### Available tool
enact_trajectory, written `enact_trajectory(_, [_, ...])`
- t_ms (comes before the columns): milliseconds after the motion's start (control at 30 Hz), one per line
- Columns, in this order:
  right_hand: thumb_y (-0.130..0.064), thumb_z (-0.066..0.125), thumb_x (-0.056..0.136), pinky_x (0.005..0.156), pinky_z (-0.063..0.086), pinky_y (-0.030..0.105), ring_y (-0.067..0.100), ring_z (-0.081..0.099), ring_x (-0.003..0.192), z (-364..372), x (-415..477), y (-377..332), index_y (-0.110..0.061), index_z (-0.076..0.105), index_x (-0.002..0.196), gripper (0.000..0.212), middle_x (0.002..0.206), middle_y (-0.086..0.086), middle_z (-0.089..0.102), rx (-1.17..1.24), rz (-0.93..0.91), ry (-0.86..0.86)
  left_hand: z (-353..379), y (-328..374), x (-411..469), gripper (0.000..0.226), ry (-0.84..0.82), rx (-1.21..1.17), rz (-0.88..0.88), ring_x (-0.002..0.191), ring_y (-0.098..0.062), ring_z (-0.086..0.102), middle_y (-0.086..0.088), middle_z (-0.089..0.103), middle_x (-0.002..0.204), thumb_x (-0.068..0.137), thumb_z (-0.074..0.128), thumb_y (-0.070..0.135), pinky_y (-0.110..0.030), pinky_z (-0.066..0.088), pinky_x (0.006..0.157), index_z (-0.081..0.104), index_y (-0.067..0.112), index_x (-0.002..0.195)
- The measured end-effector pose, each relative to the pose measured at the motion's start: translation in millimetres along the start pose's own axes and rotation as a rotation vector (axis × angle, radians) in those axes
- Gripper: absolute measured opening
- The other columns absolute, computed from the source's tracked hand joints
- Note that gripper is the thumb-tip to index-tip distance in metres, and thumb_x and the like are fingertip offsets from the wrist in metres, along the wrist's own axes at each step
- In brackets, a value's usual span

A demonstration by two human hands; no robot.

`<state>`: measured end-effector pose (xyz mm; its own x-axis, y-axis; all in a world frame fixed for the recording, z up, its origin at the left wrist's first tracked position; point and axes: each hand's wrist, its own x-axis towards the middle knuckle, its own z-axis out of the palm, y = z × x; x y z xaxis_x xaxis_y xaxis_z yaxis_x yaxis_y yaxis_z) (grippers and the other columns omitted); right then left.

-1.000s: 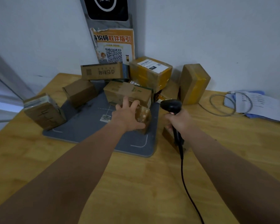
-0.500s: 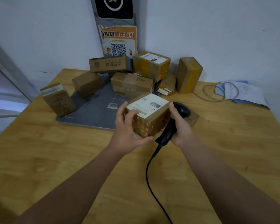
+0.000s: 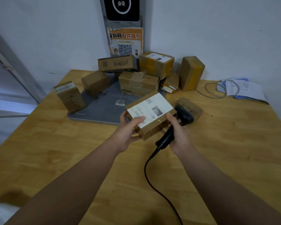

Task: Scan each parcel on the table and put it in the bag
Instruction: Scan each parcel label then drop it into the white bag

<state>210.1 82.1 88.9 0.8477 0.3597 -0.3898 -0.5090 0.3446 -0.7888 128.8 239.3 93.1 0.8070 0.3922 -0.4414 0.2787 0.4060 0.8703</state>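
Nearest you, the black cable point(image 3: 147, 172) snakes up across the wooden table point(image 3: 55, 151) to the scanner point(image 3: 184, 116). Your right hand point(image 3: 179, 138) grips its handle with the fingers curled round it, and the scanner's head sits just beside the right edge of the held parcel point(image 3: 150, 111). Your left hand point(image 3: 128, 132) holds that parcel off the table in front of you, above the near edge of the grey mat point(image 3: 101, 108), thumb pressed on the white label on its upper face and fingers wrapped underneath. Just behind the scanner's head a flat parcel point(image 3: 191, 105) lies on the bare wood. On the mat's left corner an upright parcel point(image 3: 70, 96) with handwriting on its side stands on end, and a small plain box point(image 3: 95, 82) sits just past it. A wider taped box point(image 3: 138, 83) rests at the back of the mat, directly beyond the one you hold. Behind it a long printed box point(image 3: 117, 64) lies tilted, beside a yellow-taped box point(image 3: 156, 64) with a label on top. A thin parcel point(image 3: 170, 82) leans between that one and a tall box point(image 3: 191, 73) standing on end to the right. Farther right, near the wall, a loop of grey wire point(image 3: 217, 90) lies beside some papers point(image 3: 243, 88). At the back, an orange poster point(image 3: 126, 41) with a QR code hangs under a black panel point(image 3: 121, 8).
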Motion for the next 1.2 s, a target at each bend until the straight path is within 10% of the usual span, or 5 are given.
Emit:
enact_trajectory(167, [-0.013,0.078,0.079,0.107,0.042,0.048,0.012,0.059,0.095,-9.1,-3.3,-9.3,-0.021,0.059,0.082,0.021,0.087,-0.008,0.062,-0.294,-0.065,0.038,-26.6,22.6,2.3,0.093,0.057,0.481,0.144,0.108,-0.02,0.06,-0.001,0.049,0.134,0.073,0.077,0.039,-0.032,0.052,0.085,0.02,0.051,0.147])
enact_trajectory(467, [-0.018,0.08,0.065,0.095,0.049,0.045,0.029,0.066,0.108,-15.3,-15.5,-27.5,-0.008,0.062,0.12,0.059,0.112,0.013,0.071,-0.619,0.132,-0.427,-32.6,52.1,-8.7,0.033,-0.26,0.48,0.151,0.086,-0.015,0.07,0.004,0.074,0.091,0.084,0.067,0.012,-0.024,0.054,0.068,0.06,0.027,0.112])
enact_trajectory(733, [-0.011,0.068,0.086,0.074,0.061,0.039,0.023,0.069,0.103,-20.4,-15.2,3.5,-0.011,0.063,0.116,0.031,0.107,0.007,0.074,-0.222,0.121,-0.209,-22.8,11.5,-3.1,0.101,-0.01,0.194,0.01,0.126,-0.024,0.048,0.0,0.05,0.138,0.065,0.074,0.065,-0.05,0.037,0.107,0.026,0.033,0.148])
enact_trajectory(900, [-0.014,0.068,0.086,0.078,0.061,0.041,0.024,0.068,0.107,-32.7,-13.6,3.3,-0.011,0.061,0.119,0.033,0.112,0.008,0.073,-0.25,0.177,-0.184,-17.6,-18.6,-13.3,0.047,-0.132,0.342,-0.092,0.108,-0.019,0.063,0.003,0.067,0.119,0.088,0.064,0.039,-0.033,0.053,0.087,0.052,0.023,0.13])
enact_trajectory(1200, [-0.002,0.064,0.082,0.06,0.049,0.027,0.014,0.057,0.06,-16.0,-31.2,5.1,-0.009,0.062,0.079,0.008,0.061,0.001,0.059,-0.805,-0.059,-0.039,-31.1,-32.6,3.1,0.068,0.157,0.452,0.015,0.102,-0.016,0.058,0.003,0.054,0.116,0.077,0.08,0.031,-0.035,0.05,0.092,0.043,0.016,0.133])
